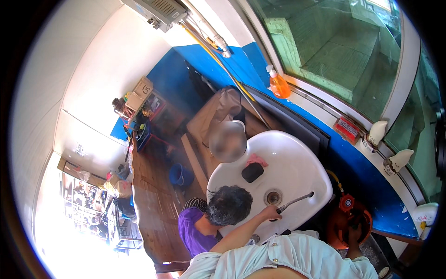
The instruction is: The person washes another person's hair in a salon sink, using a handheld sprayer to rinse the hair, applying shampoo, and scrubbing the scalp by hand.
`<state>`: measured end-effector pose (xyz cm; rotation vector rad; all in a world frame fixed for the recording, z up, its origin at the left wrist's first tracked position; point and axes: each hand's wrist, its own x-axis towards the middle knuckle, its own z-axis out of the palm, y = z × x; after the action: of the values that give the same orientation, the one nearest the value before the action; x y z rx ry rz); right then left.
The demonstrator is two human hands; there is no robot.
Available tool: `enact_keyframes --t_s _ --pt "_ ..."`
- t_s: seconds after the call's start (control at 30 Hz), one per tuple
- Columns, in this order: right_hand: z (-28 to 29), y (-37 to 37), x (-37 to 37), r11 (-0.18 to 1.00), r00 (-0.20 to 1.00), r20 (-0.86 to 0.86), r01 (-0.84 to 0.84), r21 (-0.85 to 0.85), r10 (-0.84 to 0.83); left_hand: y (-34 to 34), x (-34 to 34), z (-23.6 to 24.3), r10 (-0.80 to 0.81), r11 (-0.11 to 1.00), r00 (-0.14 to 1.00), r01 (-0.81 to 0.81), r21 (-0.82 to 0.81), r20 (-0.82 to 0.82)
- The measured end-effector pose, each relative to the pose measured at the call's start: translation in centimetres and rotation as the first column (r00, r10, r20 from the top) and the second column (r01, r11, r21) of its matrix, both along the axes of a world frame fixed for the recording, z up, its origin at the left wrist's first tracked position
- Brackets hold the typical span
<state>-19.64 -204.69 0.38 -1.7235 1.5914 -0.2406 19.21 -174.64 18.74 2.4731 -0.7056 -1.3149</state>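
My left hand (272, 213) is closed around the handle of a shower head (279, 210), whose metal hose (297, 199) runs to the right side of a white shampoo basin (309, 169). A drain (273, 197), a pink cloth and a dark pad (252, 172) are in the basin. Just left of my hand, a person (230, 204) in purple leans at the basin's edge. My right hand (354, 229) is down at the top of an orange gas cylinder (341, 232); its fingers are in shadow.
An orange pump bottle (278, 83) and a red box (346, 129) sit on the window sill (320, 95). A blue bucket (180, 174) stands left of the basin, near brown boards (193, 160). A wall-mounted heater (155, 11) with pipes is above.
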Motion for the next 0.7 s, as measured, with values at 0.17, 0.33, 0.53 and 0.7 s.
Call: enact_keyframes --t_s 0.17,0.33,0.53,0.7 --pt "0.5 0.0 0.2 0.999 0.998 -0.05 -0.036 -0.006 0.036 0.2 0.1 -0.5 0.005 1.0 1.0 -0.005 0.0 0.012" --pt "0.8 -0.1 -0.1 0.998 1.0 0.011 0.016 0.068 -0.017 -0.3 0.3 -0.1 -0.007 1.0 1.0 0.007 0.014 -0.013" --pt "1.2 -0.3 0.5 0.996 1.0 0.013 -0.021 0.087 0.02 0.3 0.2 -0.3 -0.012 1.0 1.0 0.012 0.022 0.008" --pt "2.2 -0.4 0.7 0.99 1.0 -0.021 -0.005 0.139 0.008 0.0 0.3 -0.5 -0.028 0.999 1.0 0.028 0.021 0.003"
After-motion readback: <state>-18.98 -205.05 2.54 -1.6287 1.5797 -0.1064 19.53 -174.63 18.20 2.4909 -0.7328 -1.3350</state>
